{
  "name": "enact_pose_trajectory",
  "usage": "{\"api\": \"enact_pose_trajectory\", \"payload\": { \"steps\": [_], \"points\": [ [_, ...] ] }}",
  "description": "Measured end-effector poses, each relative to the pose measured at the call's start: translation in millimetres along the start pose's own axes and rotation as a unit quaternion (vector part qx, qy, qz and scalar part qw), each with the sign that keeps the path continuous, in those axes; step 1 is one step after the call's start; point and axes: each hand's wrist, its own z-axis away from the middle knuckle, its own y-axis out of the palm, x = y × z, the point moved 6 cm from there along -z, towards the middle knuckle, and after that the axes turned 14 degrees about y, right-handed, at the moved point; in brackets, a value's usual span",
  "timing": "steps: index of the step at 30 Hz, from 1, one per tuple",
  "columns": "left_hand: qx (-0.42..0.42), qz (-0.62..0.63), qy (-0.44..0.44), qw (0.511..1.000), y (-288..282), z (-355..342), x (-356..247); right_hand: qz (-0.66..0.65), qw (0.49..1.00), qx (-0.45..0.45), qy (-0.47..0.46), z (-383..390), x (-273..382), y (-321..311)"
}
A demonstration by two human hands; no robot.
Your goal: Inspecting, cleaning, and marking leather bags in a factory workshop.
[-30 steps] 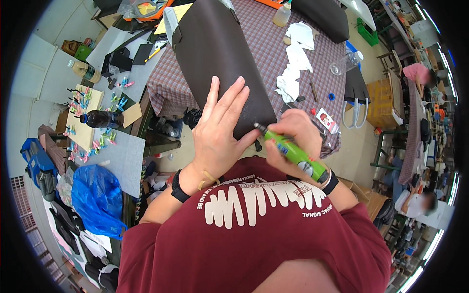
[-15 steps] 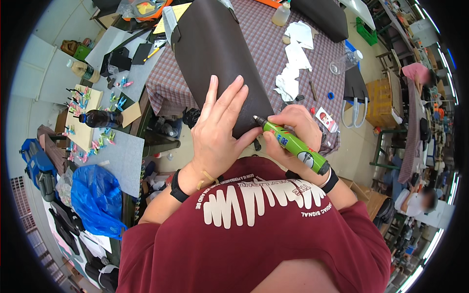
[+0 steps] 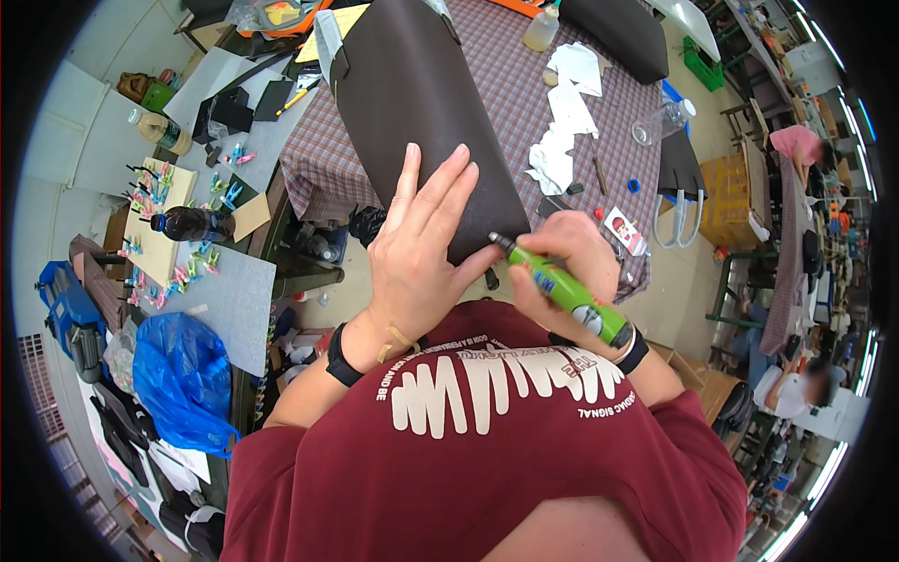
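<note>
A dark brown leather bag [image 3: 412, 103] lies along the near edge of the table, its close end jutting toward me. My left hand [image 3: 417, 239] rests flat on it with fingers stretched out, the thumb by the bag's near edge. In my right hand [image 3: 567, 267] is a green marker pen [image 3: 571, 295] with a dark collar. Its pale tip points at the near right corner of the bag, close to my left thumb. Whether the tip touches the leather I cannot tell.
On the checked tablecloth [image 3: 501, 75] lie crumpled white paper [image 3: 552, 159], a clear bottle [image 3: 665, 120] and a small glue bottle [image 3: 541, 30]. A side table at left bears colourful clips [image 3: 192, 267], a dark bottle [image 3: 192, 226] and a blue plastic bag [image 3: 183, 379]. People sit farther right.
The marker's tip has shifted slightly right and down toward the bag's edge, and my right hand has turned with it. My left hand and the bag stay nearly where they were.
</note>
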Motion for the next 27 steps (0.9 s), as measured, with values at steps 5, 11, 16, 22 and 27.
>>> {"api": "enact_pose_trajectory", "payload": {
  "steps": [5,11,16,22,27],
  "points": [
    [0.010,-0.007,-0.001,1.000,0.5,-0.3,0.4,0.005,1.000,-0.006,0.010,-0.3,-1.2,-2.7],
    [0.031,-0.023,-0.002,0.999,1.1,-3.9,-3.2,0.004,0.999,0.043,0.030,2.4,-13.2,-1.9],
    [0.038,-0.019,-0.006,0.999,3.2,1.6,0.6,0.027,0.974,0.197,0.111,-3.3,-53.3,4.1],
    [0.026,-0.050,-0.010,0.998,-4.7,1.5,3.7,0.122,0.983,0.089,-0.109,1.5,-16.0,7.0],
    [0.048,-0.061,0.000,0.997,4.6,-4.7,1.2,-0.104,0.989,0.048,0.098,-19.2,-38.8,26.9]
  ]
}}
